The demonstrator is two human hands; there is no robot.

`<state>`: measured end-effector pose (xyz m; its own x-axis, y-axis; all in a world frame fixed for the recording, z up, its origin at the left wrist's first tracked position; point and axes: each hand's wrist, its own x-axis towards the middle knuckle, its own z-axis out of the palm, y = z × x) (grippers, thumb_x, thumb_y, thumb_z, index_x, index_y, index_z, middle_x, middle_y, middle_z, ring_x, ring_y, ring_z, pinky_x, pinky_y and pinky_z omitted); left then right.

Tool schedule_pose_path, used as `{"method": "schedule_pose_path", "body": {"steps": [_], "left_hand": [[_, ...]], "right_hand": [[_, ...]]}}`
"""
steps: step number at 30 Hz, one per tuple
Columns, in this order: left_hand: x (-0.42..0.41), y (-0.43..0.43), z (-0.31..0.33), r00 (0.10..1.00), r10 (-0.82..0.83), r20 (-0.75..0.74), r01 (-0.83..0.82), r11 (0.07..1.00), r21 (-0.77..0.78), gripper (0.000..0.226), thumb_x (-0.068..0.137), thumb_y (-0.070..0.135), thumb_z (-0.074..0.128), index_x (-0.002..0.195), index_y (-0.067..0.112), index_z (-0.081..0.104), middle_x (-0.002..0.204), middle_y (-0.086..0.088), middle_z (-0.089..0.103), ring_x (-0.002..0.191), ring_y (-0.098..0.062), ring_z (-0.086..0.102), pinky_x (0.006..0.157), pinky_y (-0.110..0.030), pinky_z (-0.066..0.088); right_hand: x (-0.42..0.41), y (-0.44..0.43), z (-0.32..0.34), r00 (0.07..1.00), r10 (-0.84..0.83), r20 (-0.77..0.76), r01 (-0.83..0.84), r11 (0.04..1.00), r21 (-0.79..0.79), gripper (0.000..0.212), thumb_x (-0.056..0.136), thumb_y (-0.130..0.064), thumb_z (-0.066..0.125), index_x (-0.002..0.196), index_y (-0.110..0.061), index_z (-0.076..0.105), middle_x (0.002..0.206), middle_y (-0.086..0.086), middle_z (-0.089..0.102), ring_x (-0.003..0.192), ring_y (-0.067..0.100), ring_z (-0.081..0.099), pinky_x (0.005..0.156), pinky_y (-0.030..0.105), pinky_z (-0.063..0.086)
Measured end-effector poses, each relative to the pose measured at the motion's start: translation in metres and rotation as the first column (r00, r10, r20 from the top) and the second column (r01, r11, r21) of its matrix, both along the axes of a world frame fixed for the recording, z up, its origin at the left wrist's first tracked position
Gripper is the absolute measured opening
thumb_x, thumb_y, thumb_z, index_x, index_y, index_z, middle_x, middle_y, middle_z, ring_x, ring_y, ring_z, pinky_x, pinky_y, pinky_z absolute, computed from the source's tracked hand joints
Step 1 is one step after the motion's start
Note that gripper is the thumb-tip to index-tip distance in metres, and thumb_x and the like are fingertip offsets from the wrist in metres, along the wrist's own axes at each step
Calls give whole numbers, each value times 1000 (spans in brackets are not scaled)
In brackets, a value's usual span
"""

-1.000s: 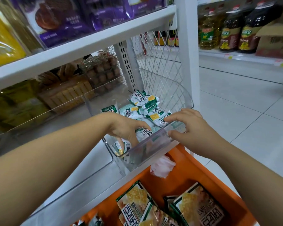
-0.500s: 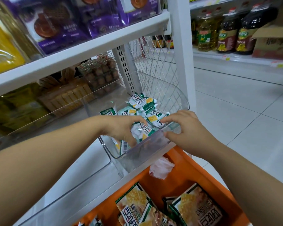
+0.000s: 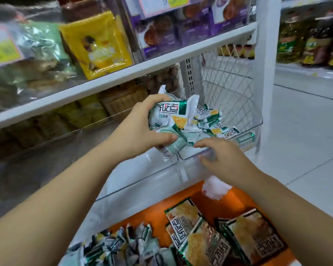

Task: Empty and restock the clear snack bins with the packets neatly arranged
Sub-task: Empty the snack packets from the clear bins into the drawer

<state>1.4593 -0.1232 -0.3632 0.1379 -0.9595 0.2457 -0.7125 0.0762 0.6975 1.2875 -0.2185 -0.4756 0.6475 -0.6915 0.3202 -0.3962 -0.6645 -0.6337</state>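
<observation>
Packets (image 3: pixel 169 120) now aloft, gripped by left hand (image 3: pixel 140 137); right hand (image 3: pixel 225 156) pinching bin (image 3: pixel 255 126) rim; orange crate (image 3: pixel 210 207) below.

The left hand (image 3: pixel 140 129) is no longer down inside the clear bin (image 3: pixel 188 154) — it now grips a bunch of packets (image 3: pixel 169 120), lifted above the rim.

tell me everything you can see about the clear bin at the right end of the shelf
The clear bin is see-through plastic with rounded corners and an open top. It sits on the white shelf beside the white post, part filled with loose green and white packets. The right hand grips its front rim; the left hand holds a bunch of packets over its left side.
</observation>
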Motion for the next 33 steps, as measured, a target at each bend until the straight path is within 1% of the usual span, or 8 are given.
{"method": "schedule_pose_path", "body": {"steps": [6,11,13,16,20,23,27,33], "left_hand": [[12,112,-43,991,116,-60,-108,988,111,68,68,7,83,116,40,47,117,-3,57,90,-6,66,70,-22,56],[44,195,-111,982,179,56,-187,928,322,68,66,34,82,110,63,40,118,10,47,107,6,50,82,-1,36],[67,218,-148,973,185,141,-230,845,482,68,65,38,77,113,64,35,118,6,41,111,-7,46,92,-13,38],[94,239,-203,948,215,236,-317,718,620,72,72,28,74,130,46,36,111,-1,34,111,-21,40,87,-29,41],[115,249,-251,839,463,287,-540,636,551,74,81,12,71,144,27,34,120,-10,31,93,-26,54,87,-31,48],[124,243,-273,771,548,325,-630,576,522,80,85,18,70,150,31,23,148,-21,14,123,-43,44,102,-44,44],[118,229,-273,766,449,460,-642,500,582,71,89,33,64,148,35,25,154,-17,7,139,-45,18,107,-52,37],[79,195,-215,896,65,439,-387,598,702,54,94,44,53,144,37,34,147,4,40,122,-18,52,92,-32,46]], "right_hand": [[35,49,-16,965,-17,-263,-27,986,-165,49,86,-36,62,133,-34,50,143,0,41,137,22,26,113,46,18],[49,75,-37,981,-90,-171,49,973,-227,65,71,-35,57,134,-19,52,139,24,38,137,40,26,108,56,23],[50,78,-46,979,-106,-172,59,965,-256,63,74,-32,61,134,-18,49,142,24,34,139,40,21,110,57,20],[53,79,-54,984,-121,-129,82,957,-277,60,79,-26,67,135,-21,44,146,23,29,141,38,15,113,56,14],[59,82,-63,989,-138,-55,115,945,-306,59,73,-30,58,129,-21,40,143,25,32,138,38,20,111,60,17],[64,85,-66,985,-171,-16,160,946,-281,58,74,-28,57,128,-16,44,144,24,31,139,36,18,113,59,12],[68,85,-68,980,-197,-5,187,939,-287,56,73,-27,56,127,-15,44,146,23,30,141,37,16,113,61,11],[62,84,-59,985,-163,-51,145,956,-254,57,74,-29,60,128,-17,49,146,21,32,140,34,17,113,60,15]]}}
